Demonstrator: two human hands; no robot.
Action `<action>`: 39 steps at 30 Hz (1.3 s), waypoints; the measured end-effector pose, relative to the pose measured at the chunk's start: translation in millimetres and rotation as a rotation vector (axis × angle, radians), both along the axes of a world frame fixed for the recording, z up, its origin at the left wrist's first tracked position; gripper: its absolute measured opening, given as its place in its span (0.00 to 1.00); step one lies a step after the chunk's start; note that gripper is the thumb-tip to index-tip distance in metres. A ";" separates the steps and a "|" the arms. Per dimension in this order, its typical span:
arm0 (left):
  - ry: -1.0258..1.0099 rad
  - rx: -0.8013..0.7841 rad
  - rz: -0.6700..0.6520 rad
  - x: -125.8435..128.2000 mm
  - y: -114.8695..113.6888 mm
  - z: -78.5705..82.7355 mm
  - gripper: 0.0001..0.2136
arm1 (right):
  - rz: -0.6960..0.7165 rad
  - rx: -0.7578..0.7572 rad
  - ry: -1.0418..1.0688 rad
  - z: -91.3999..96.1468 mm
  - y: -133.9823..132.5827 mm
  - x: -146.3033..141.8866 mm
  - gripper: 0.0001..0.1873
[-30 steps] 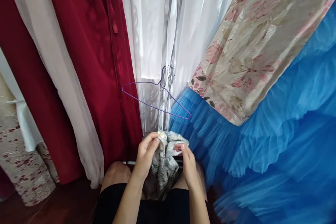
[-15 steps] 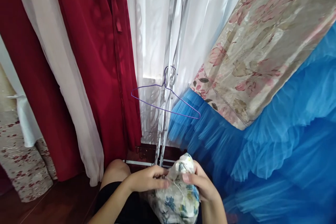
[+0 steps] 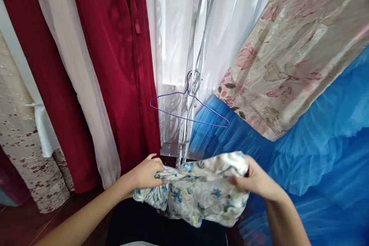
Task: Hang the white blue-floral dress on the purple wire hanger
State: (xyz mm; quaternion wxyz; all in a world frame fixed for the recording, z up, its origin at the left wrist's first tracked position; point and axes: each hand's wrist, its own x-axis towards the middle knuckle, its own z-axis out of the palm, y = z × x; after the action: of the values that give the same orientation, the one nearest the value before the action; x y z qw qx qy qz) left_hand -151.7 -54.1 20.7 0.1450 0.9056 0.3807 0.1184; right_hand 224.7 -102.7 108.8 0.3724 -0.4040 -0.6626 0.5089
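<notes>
A white floral garment point(image 3: 201, 196) with blue and yellow flowers is stretched between my two hands, low in the head view. My left hand point(image 3: 148, 173) grips its bunched left part. At the upper right corner, my right hand point(image 3: 255, 180) pinches the cloth between thumb and fingers. Motion blurs the fabric a little, and its full shape cannot be made out. Beyond it, a bare purple wire hanger point(image 3: 188, 113) hangs on a white metal stand point(image 3: 194, 61), apart from both hands.
Long dark red cloth point(image 3: 118, 73) and a pale pink sheer panel point(image 3: 86, 80) hang at the left. White curtains point(image 3: 173, 30) are behind the stand. A beige floral garment point(image 3: 276, 65) and blue ruffled tulle point(image 3: 302, 165) fill the right.
My hands have moved apart, spreading the bunched garment out sideways. The left hand went left, the right hand right and slightly up. The view has shifted slightly.
</notes>
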 end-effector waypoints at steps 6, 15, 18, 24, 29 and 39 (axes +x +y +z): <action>-0.271 -0.017 0.006 10.7 4.5 31.8 0.17 | -0.330 0.132 0.143 48.7 95.5 56.1 0.09; -0.637 0.096 0.209 0.5 16.1 92.2 0.11 | -0.136 0.052 0.120 75.6 211.9 -14.8 0.11; -0.569 0.216 0.281 -29.2 22.5 97.1 0.10 | -0.034 -0.040 0.100 73.5 212.4 -35.0 0.11; -0.139 0.217 0.267 -77.4 42.1 96.9 0.11 | 0.085 -0.075 0.243 72.3 193.0 -39.3 0.21; -0.221 0.094 0.311 -84.1 77.5 82.2 0.12 | 0.106 -0.135 0.170 81.5 183.2 -28.8 0.23; -0.465 0.474 0.503 -69.6 151.7 135.1 0.10 | 0.002 -0.219 0.097 95.3 177.0 -24.5 0.12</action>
State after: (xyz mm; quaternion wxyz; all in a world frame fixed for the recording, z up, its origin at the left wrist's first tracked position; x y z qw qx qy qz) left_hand -221.3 97.6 155.8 -0.0187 0.7418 0.5093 0.4360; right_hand 200.2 74.3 204.1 0.3571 -0.4164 -0.5846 0.5978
